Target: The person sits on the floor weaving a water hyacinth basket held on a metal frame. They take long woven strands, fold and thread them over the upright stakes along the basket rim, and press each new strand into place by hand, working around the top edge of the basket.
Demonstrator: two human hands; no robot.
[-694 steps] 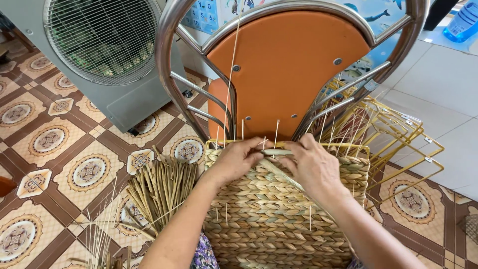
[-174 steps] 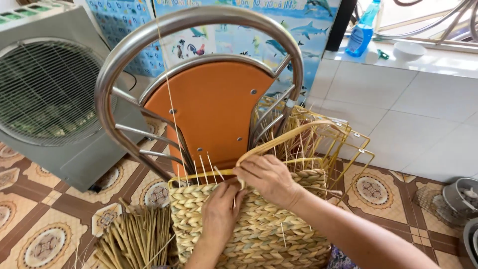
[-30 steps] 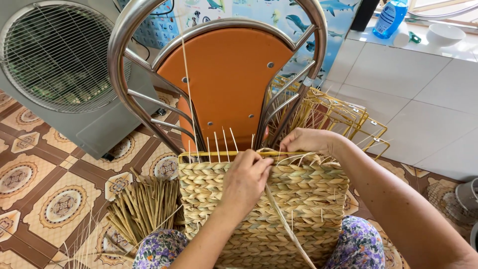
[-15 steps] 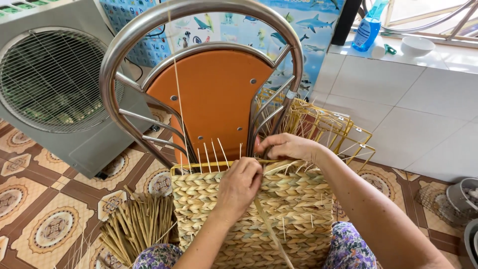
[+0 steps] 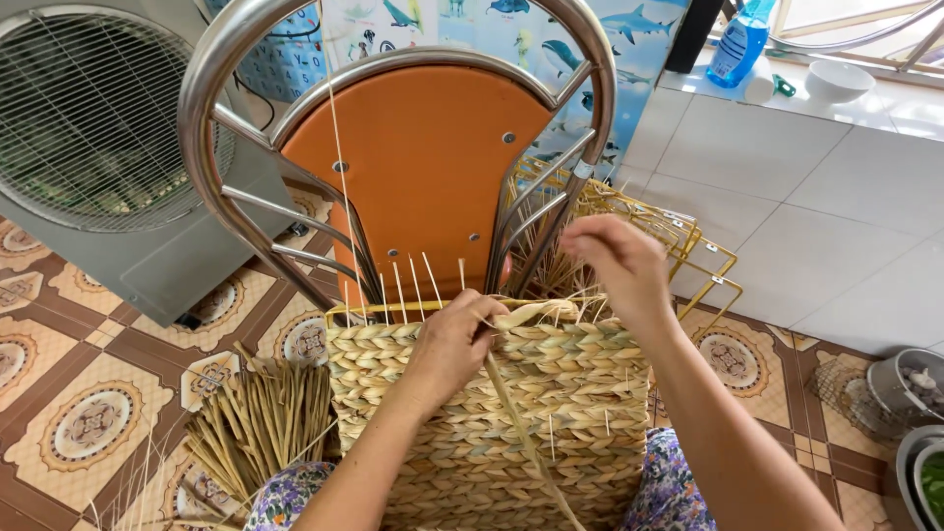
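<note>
Head view, left hand (image 5: pixel 454 339) pinching straw strand (image 5: pixel 526 438), strand running diagonally down-right

Single head-worn view, steeply downward and close over the lap (chair back (image 5: pixel 413 177) straight ahead)

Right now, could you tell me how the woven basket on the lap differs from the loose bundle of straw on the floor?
The woven basket is plaited into tight rows on a yellow wire frame; the straw bundle lies loose and fanned out. The left hand presses the basket's rim; nothing touches the bundle. Both look like the same pale dried fibre.
</note>
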